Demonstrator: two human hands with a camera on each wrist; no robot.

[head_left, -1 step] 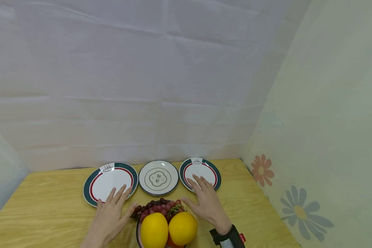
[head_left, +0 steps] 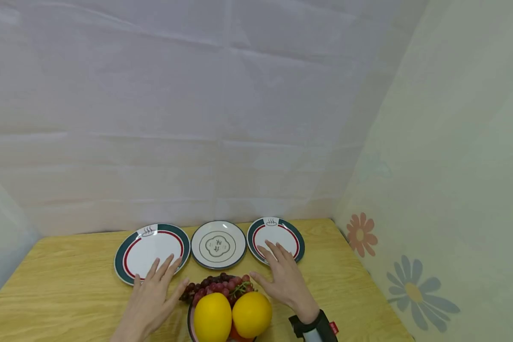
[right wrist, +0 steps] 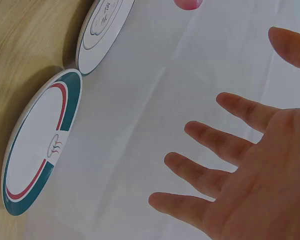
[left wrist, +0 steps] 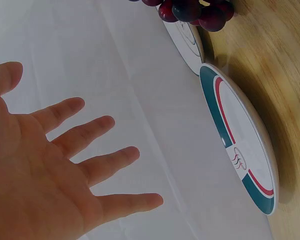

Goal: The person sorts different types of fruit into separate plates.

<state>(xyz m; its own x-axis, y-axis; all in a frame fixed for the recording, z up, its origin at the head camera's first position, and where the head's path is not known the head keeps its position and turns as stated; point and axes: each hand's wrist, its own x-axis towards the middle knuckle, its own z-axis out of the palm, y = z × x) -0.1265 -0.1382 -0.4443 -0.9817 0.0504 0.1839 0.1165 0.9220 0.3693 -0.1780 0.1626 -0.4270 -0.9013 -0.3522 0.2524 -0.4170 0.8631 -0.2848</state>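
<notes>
My left hand [head_left: 151, 297] hovers with spread, straight fingers, its fingertips overlapping the near edge of the left green-rimmed plate [head_left: 154, 249] in the head view. In the left wrist view its palm [left wrist: 40, 180] faces the camera and holds nothing. The right hand [head_left: 286, 282], fingers likewise spread, overlaps the right green-rimmed plate [head_left: 278, 232]; the right wrist view shows its bare palm [right wrist: 270, 180]. Between the hands, a dark-rimmed dish [head_left: 190, 323] bears red grapes [head_left: 218, 288], an oval yellow fruit [head_left: 213, 317] and a rounder yellow fruit [head_left: 252, 313]. An orange-red piece [head_left: 239, 335] is mostly hidden beneath them.
A white plate [head_left: 219, 228] with a dark edge and a printed emblem stands between the two green-rimmed plates. All three line the back of the wooden table [head_left: 68, 285]. Behind hangs a pale sheet [head_left: 175, 118]; a flower-printed sheet [head_left: 453, 213] borders the right side.
</notes>
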